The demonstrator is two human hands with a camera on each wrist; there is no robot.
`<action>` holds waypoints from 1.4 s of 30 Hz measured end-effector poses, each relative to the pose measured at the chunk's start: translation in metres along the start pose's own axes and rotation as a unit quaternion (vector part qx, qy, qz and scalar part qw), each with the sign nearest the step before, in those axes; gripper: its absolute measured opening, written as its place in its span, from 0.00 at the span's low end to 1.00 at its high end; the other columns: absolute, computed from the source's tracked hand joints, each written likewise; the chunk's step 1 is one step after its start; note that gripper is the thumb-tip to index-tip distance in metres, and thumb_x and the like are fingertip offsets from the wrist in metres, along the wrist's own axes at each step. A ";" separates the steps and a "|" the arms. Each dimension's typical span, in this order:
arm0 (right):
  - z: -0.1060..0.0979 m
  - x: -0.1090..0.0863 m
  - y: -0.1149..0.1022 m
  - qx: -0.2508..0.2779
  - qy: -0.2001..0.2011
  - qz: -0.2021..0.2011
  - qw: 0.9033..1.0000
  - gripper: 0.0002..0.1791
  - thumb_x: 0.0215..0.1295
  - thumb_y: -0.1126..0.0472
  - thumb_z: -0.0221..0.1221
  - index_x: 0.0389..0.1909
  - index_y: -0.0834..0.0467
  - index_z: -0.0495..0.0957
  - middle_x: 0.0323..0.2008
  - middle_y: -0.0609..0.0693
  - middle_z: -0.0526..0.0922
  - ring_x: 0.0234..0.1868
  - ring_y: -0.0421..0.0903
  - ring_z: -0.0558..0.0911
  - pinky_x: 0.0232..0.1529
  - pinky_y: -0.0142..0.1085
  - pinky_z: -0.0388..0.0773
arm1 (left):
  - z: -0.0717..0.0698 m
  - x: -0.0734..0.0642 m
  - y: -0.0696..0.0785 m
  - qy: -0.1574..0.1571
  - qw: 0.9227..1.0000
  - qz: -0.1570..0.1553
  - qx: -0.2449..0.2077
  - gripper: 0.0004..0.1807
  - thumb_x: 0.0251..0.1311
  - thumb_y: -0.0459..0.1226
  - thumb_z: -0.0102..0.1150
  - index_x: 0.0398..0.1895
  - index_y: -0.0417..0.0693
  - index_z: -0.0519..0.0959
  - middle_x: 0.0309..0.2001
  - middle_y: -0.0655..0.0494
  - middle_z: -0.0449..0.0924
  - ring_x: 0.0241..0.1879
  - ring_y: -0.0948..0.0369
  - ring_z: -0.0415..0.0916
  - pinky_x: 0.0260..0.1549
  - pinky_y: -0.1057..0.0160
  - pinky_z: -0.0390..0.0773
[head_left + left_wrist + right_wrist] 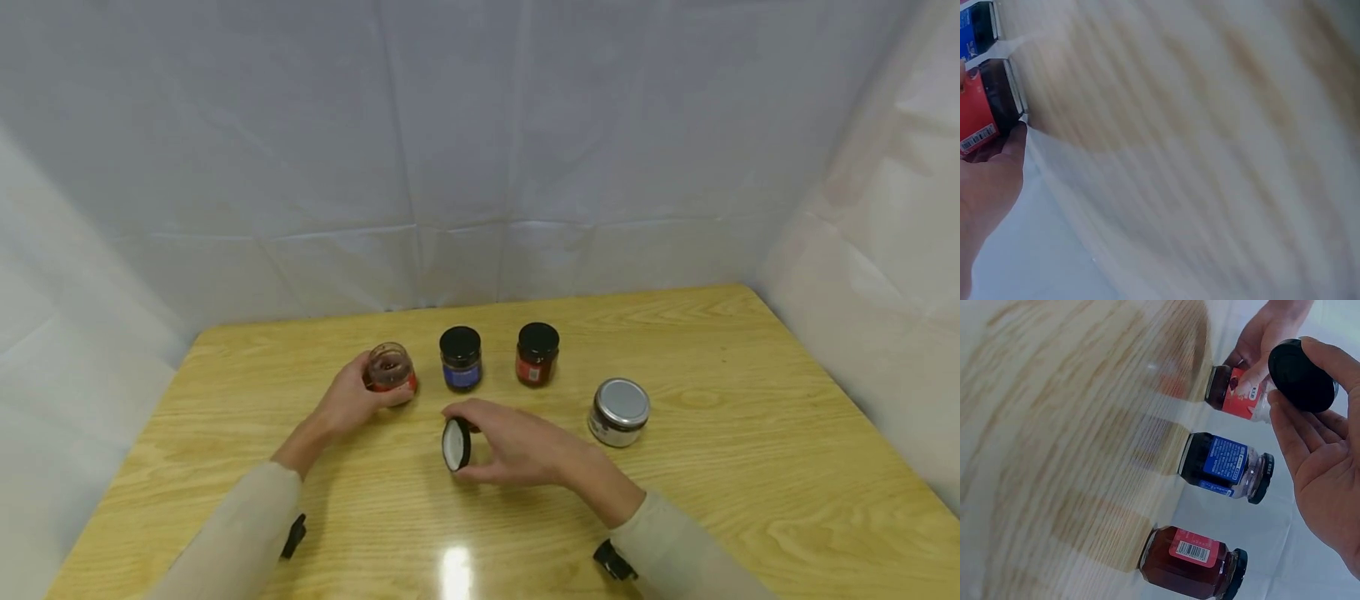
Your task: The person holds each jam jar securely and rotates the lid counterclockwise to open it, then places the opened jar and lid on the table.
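Note:
My left hand (pixel 356 398) grips a glass jar (pixel 392 367) with a red label; its mouth is uncovered and dark contents show low inside. The jar stands on the table at the left of the row. In my right hand (pixel 521 446) a black lid (pixel 456 444) is pinched by its edge between thumb and fingers, tilted so its white inside faces left. The right wrist view shows the lid's black top (pixel 1300 375). Just right of the held jar stands a blue-labelled jar (pixel 461 360) with a black lid, touched by neither hand.
A dark red jar (pixel 536 356) with a black lid stands further right at the back. Nearer, on the right, sits a low jar (pixel 619 412) with a silver lid. The wooden table (pixel 750 467) ends at a white sheet (pixel 480 150) behind and at both sides.

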State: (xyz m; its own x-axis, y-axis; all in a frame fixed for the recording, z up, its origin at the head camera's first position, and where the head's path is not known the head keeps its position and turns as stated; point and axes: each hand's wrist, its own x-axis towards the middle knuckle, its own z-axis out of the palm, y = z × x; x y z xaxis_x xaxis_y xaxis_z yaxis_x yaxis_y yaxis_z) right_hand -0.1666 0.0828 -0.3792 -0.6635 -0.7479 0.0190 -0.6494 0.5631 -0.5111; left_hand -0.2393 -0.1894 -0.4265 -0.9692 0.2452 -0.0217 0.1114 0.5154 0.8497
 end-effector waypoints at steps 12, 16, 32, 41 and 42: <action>-0.003 0.000 0.000 -0.013 0.001 -0.003 1.000 0.39 0.62 0.50 0.64 0.70 0.60 0.60 0.65 0.53 0.67 0.64 0.45 0.67 0.64 0.37 0.62 | -0.005 -0.013 0.001 -0.018 1.000 -0.009 -0.015 0.51 0.52 0.47 0.71 0.72 0.39 0.50 0.63 0.36 0.64 0.62 0.41 0.63 0.58 0.44 0.65; -0.003 0.000 0.000 0.001 -0.002 0.007 1.000 0.39 0.62 0.51 0.64 0.70 0.59 0.59 0.65 0.52 0.67 0.64 0.44 0.67 0.64 0.37 0.62 | -0.012 -0.025 0.005 -0.019 1.000 -0.010 -0.003 0.54 0.52 0.50 0.70 0.74 0.42 0.47 0.66 0.34 0.59 0.64 0.39 0.58 0.57 0.43 0.65; 0.000 0.005 0.012 0.085 0.028 0.001 0.996 0.36 0.59 0.56 0.67 0.66 0.59 0.66 0.61 0.51 0.71 0.58 0.42 0.71 0.57 0.33 0.69 | -0.014 -0.077 0.025 0.056 0.963 0.066 0.256 0.52 0.53 0.65 0.58 0.70 0.38 0.59 0.67 0.37 0.60 0.65 0.40 0.56 0.59 0.38 0.59; 0.005 0.010 0.013 0.109 0.027 0.046 0.993 0.37 0.57 0.52 0.68 0.66 0.56 0.66 0.59 0.48 0.73 0.55 0.39 0.74 0.55 0.32 0.70 | -0.012 -0.095 0.020 0.082 0.893 0.200 0.396 0.49 0.49 0.65 0.61 0.65 0.38 0.67 0.65 0.38 0.64 0.63 0.41 0.61 0.55 0.39 0.65; 0.005 0.011 0.013 0.110 0.027 0.048 0.992 0.37 0.57 0.51 0.68 0.66 0.56 0.66 0.59 0.47 0.73 0.55 0.39 0.74 0.55 0.32 0.70 | -0.012 -0.096 0.019 0.081 0.888 0.204 0.404 0.49 0.49 0.65 0.61 0.65 0.39 0.68 0.65 0.38 0.63 0.63 0.41 0.60 0.55 0.39 0.64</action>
State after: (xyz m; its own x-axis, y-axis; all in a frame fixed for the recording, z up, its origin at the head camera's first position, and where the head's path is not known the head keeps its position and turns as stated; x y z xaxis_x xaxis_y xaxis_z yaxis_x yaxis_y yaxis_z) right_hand -0.1807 0.0799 -0.3903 -0.7405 -0.6720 0.0039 -0.4895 0.5354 -0.6883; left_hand -0.1465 -0.2125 -0.4020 -0.8230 0.4598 0.3335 0.5189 0.8474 0.1124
